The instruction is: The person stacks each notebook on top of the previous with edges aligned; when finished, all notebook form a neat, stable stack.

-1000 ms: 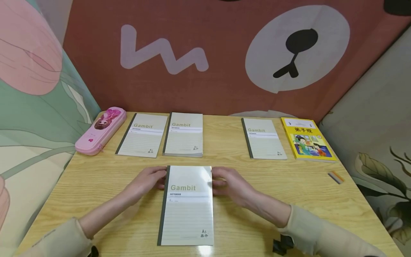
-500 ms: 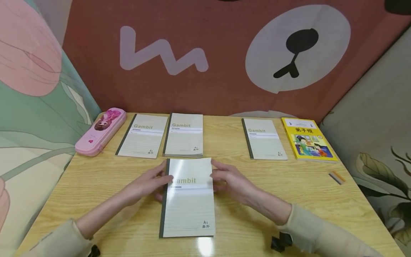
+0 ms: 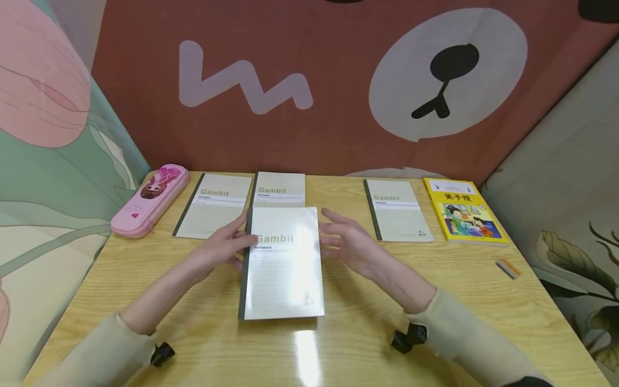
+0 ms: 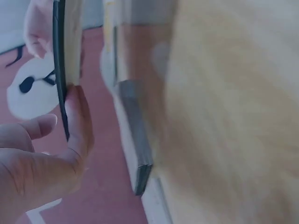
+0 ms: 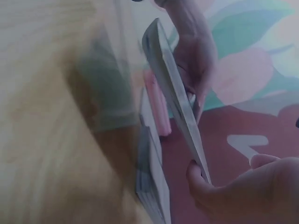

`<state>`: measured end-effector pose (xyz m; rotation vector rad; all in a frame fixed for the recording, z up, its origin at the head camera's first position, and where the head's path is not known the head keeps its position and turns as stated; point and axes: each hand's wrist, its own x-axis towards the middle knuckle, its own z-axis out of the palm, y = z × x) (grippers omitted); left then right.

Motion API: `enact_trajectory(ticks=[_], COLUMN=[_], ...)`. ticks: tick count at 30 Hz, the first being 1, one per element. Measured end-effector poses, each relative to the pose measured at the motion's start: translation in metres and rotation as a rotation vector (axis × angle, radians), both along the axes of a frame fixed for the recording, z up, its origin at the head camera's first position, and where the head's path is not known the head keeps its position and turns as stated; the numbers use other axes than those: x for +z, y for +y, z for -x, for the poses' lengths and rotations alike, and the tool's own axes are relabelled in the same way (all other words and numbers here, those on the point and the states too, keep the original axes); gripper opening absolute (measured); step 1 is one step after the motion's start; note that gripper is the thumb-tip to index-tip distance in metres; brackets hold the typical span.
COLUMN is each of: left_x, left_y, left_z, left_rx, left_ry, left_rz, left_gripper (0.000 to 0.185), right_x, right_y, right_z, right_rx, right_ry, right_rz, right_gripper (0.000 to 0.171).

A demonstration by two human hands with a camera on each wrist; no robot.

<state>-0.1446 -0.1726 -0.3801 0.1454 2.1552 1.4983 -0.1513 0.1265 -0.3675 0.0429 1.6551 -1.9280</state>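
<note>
A pale Gambit notebook with a dark spine is held off the table between both hands. My left hand grips its spine side, thumb over the cover and fingers beneath. At the opposite edge, my right hand supports it on extended fingers; the thumb stands away from the cover in the right wrist view. The raised notebook overlaps the lower part of a stack of similar notebooks behind it. Seen edge-on in the left wrist view, the held notebook hangs clear of the stack.
Left of the stack lies another Gambit notebook, beside a pink pencil case. To the right are a single Gambit notebook, a yellow picture-covered book and a small striped item. A patterned wall borders the table's back.
The notebook has risen from the table and moved forward toward the stack. My left thumb has come onto its cover, and both hands have travelled forward with it.
</note>
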Motion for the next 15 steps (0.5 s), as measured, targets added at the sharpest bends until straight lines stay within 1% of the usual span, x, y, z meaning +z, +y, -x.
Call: enact_trajectory(ticks=[4, 7, 9, 12, 15], left_x=[0.007, 0.009, 0.009, 0.008, 0.005], left_y=[0.0, 0.0, 0.0, 0.001, 0.003], left_z=[0.015, 0.027, 0.036, 0.049, 0.061], left_rx=[0.057, 0.103, 0.13, 0.173, 0.233], left_ry=[0.004, 0.017, 0.025, 0.031, 0.021], left_rz=[-0.005, -0.005, -0.009, -0.023, -0.044], left_gripper=[0.082, 0.076, 0.073, 0.072, 0.072], right_x=[0.007, 0.009, 0.008, 0.004, -0.003], right_y=[0.0, -0.002, -0.005, -0.011, -0.017], right_z=[0.019, 0.032, 0.041, 0.055, 0.07], right_rx=[-0.062, -0.118, -0.162, -0.256, -0.344], right_ry=[-0.03, -0.054, -0.065, -0.084, -0.099], right_rz=[0.084, 0.157, 0.205, 0.282, 0.36], right_gripper=[0.074, 0.072, 0.068, 0.063, 0.062])
